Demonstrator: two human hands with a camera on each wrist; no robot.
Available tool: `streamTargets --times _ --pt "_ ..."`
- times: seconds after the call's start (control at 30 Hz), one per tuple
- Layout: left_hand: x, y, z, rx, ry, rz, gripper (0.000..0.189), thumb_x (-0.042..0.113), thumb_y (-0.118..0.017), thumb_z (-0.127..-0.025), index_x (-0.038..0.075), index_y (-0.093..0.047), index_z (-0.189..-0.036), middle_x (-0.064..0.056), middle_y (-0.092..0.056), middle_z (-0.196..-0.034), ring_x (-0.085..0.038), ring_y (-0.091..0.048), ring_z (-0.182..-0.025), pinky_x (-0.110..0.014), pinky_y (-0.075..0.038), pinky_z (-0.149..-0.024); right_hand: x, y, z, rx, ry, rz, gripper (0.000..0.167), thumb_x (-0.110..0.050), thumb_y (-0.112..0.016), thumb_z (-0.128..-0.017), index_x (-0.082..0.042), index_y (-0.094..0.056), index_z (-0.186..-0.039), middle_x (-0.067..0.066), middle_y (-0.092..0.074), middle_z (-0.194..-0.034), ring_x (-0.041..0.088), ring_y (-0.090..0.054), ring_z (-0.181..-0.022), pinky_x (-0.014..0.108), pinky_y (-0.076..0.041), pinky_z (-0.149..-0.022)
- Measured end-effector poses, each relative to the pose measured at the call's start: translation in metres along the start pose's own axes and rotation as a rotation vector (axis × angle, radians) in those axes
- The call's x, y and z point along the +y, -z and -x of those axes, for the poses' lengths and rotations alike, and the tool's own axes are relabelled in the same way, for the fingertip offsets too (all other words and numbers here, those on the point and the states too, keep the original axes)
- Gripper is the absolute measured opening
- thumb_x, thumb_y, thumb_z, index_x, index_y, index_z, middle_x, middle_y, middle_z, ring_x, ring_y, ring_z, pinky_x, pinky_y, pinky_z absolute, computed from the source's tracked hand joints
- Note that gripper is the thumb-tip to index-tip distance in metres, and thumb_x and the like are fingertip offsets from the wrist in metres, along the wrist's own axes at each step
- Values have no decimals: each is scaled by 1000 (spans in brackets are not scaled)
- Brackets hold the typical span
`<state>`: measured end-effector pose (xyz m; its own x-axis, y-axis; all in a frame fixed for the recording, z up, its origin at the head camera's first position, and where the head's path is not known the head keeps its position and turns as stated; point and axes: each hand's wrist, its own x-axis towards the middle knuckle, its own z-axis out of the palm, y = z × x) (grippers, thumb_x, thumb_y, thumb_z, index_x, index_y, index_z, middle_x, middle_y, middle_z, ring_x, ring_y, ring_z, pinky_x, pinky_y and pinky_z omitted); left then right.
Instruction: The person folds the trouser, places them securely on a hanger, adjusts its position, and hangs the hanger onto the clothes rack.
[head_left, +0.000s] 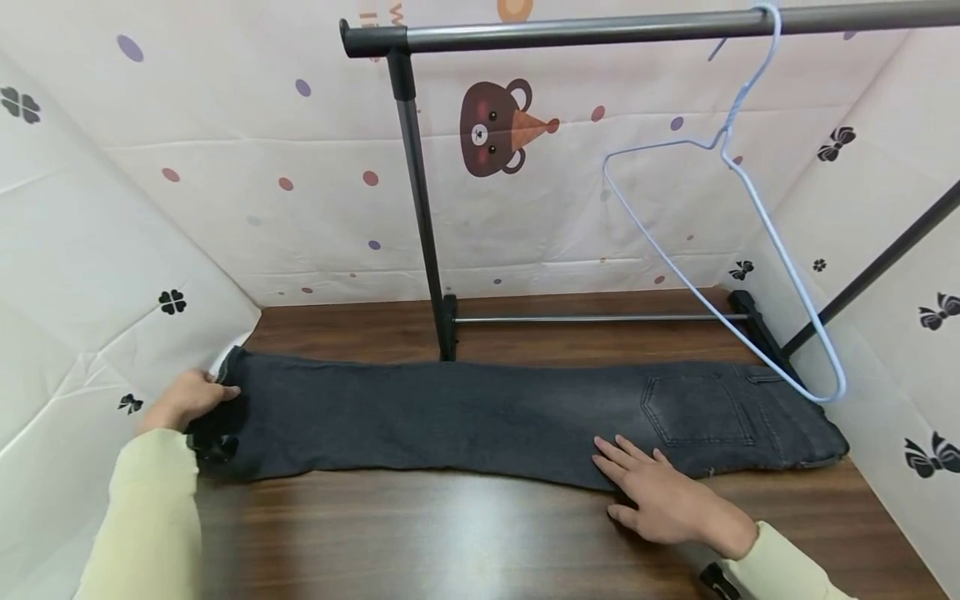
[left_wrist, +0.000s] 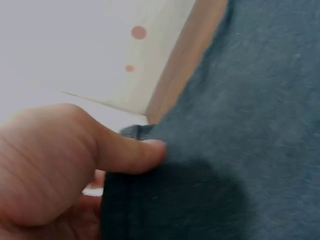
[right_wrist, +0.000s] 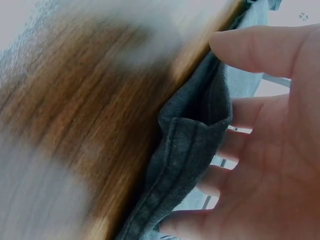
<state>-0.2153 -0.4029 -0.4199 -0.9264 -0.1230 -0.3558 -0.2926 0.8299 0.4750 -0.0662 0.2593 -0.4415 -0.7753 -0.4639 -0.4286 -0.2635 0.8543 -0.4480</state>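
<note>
A pair of dark grey jeans, folded lengthwise, lies across the wooden surface, with the back pocket facing up at the right end. At the left end, my left hand pinches the corner of the leg hem, thumb on top and the other fingers under the cloth. My right hand rests on the near edge just below the pocket, fingers spread and nearly straight. From the right wrist view, the thumb is beside a fold with a stitched seam along that edge.
A metal clothes rack stands behind the jeans, its post and lower bar beyond them. A light blue hanger hangs from the rail, its lower corner overlapping the jeans' right end in the head view. Printed white sheets enclose the sides and back.
</note>
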Motion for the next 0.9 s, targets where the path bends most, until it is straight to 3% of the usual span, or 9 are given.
streamTargets --times 0.1,0.2,0.27,0.33,0.47,0.67,0.8,0.9 --pt "0 7 2 -16 -5 1 42 29 -68 -98 13 -44 -69 -6 -44 -74 -26 -47 -75 -36 -41 -68 0 0 0 7 4 -2 68 -34 -69 -100 -5 -45 -157 16 -28 -172 50 -21 -158 85 -20 -111" --pt "0 9 4 30 0 -7 47 35 -72 -97 15 -45 -63 -3 -43 -70 -26 -46 -77 -36 -41 -68 0 -1 0 25 8 2 66 -33 -68 -101 -5 -46 -156 16 -29 -172 50 -22 -158 85 -20 -110" --pt "-1 10 5 63 6 -3 50 36 -72 -97 16 -46 -60 -1 -43 -66 -25 -47 -71 -36 -41 -64 0 -2 0 36 10 6 65 -33 -68 -101 -5 -46 -156 16 -30 -171 50 -23 -157 85 -21 -110" --pt "-3 9 6 102 5 20 55 35 -71 -98 20 -40 -55 8 -32 -57 -18 -40 -61 -33 -35 -58 0 -2 0 46 7 8 64 -33 -68 -101 -6 -47 -156 16 -31 -171 50 -24 -157 85 -21 -110" --pt "-5 10 7 161 -1 50 52 33 -67 -101 18 -41 -58 6 -33 -57 -17 -40 -57 -33 -36 -54 0 -3 0 53 5 9 64 -32 -68 -101 -6 -48 -155 16 -32 -170 49 -25 -157 84 -22 -110" --pt "-3 13 12 215 -74 -6 34 27 -57 -105 -1 -48 -88 -19 -52 -82 -31 -52 -76 -33 -41 -61 -2 -2 -1 48 -1 3 63 -32 -68 -101 -6 -48 -155 16 -32 -170 49 -25 -157 85 -22 -110" --pt "3 19 13 229 -101 -62 39 26 -57 -105 -11 -53 -114 -43 -59 -114 -49 -60 -93 -43 -48 -70 -3 -3 -1 37 -11 -17 63 -32 -68 -101 -7 -48 -155 15 -31 -171 49 -24 -157 85 -21 -110" --pt "9 25 15 269 -101 -111 48 28 -60 -103 -10 -57 -132 -43 -59 -131 -58 -59 -110 -57 -50 -82 -5 -2 -1 38 -9 -33 63 -31 -68 -101 -8 -48 -155 15 -31 -171 49 -24 -157 85 -20 -110"
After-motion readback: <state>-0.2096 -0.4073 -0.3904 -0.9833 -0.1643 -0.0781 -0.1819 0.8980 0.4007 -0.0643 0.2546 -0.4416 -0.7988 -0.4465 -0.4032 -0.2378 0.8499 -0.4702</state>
